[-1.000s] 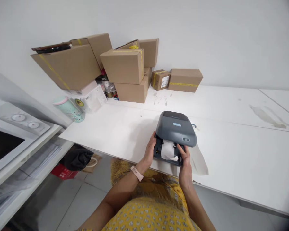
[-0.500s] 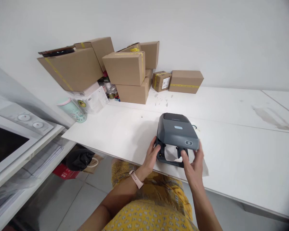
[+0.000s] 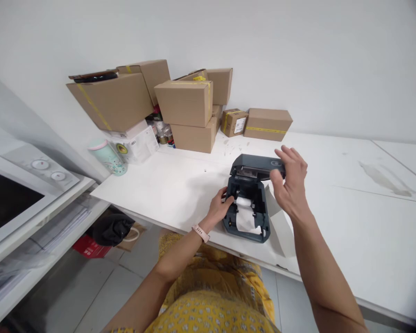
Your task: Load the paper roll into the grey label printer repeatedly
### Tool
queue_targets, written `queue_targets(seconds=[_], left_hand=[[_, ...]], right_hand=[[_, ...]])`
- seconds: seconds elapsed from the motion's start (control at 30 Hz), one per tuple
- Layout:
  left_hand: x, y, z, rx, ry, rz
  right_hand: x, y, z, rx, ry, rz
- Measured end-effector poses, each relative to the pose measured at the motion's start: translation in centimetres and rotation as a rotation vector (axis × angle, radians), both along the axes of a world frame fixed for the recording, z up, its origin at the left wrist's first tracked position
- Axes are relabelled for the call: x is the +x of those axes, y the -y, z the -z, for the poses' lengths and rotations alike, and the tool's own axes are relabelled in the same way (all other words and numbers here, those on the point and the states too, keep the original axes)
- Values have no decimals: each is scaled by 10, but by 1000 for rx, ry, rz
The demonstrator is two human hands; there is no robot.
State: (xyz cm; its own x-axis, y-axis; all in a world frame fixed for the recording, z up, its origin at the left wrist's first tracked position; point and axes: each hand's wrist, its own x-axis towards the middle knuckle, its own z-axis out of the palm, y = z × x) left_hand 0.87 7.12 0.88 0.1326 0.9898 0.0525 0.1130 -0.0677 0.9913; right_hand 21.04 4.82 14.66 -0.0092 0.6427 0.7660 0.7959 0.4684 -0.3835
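A dark grey label printer sits near the table's front edge with its lid raised and tilted back. Inside its body lies a white paper roll, and a strip of paper runs from it to the front. My left hand grips the left wall of the printer, thumb over the rim. At the lid's right front corner is my right hand, thumb below the edge and fingers above it. A white sheet lies partly hidden along the printer's right side.
Cardboard boxes are stacked at the back left, with a smaller box and a long box against the wall. A mint tumbler stands by a white carton. A microwave is on the left shelf.
The printer lid has swung up and back, exposing the roll inside. My right hand has risen with it; my left hand stays on the printer's left side.
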Motion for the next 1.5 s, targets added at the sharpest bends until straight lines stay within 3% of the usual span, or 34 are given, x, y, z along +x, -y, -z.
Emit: queue_targets(seconds=[0.13,0.27,0.4,0.57,0.67,0.77,0.87,0.93,1.0,1.1,1.17,1.33,1.5], left_hand=[[-3,2,-1,9,-36,41],[-6,0,-1,-5,-51,97],[-5,0,-1,-22,-87,88],[-3,2,-5,-24,-183,76],[-2,5,-15,-40,-283,86],[-1,7,-31,-52,-446,95],[3,7,-45,-51,-654,96],[7,5,-50,-46,-756,103],[10,3,-52,-44,-823,113],[12,0,-53,-43,-886,144],[11,0,-53,-31,-913,168],[8,2,-52,-2,-936,176],[7,4,-52,-9,-942,154]], right_hand=[[7,-36,-12,14,-25,8],[11,-72,-21,-52,-194,3],[11,-107,-26,-68,-261,106],[16,-133,-27,-116,-256,141],[21,-127,-28,-167,-255,87],[22,-104,-22,-119,-294,22],[15,-67,-3,90,-385,98],[8,-44,15,116,-381,166],[3,-28,36,-91,-167,101],[-3,-24,60,-517,402,-108],[-5,-30,71,-645,627,-179],[-7,-42,81,-769,741,-268],[-10,-46,79,-828,683,-376]])
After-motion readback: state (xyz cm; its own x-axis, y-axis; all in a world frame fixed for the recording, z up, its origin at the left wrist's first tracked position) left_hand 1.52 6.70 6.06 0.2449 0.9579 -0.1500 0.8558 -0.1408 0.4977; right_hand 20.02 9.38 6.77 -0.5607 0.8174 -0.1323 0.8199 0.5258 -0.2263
